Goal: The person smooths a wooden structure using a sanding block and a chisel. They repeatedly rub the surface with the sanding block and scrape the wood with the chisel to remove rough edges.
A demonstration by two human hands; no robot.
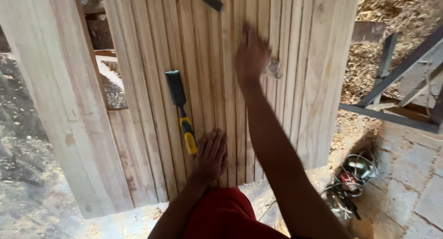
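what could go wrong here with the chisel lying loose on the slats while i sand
The chisel lies loose on the slatted panel right beside your left hand; rubbing may shake it so it slides off towards your legs. Your right hand looks blurred as it works the sandpaper, so it could catch a splinter on a slat edge. The cables on the floor could trip you.

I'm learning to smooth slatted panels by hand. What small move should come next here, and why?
Probably draw the right hand, with its sandpaper scrap, back down along the slats: it sits far up the panel, reached out. The left hand lies flat, steadying the panel beside the chisel.
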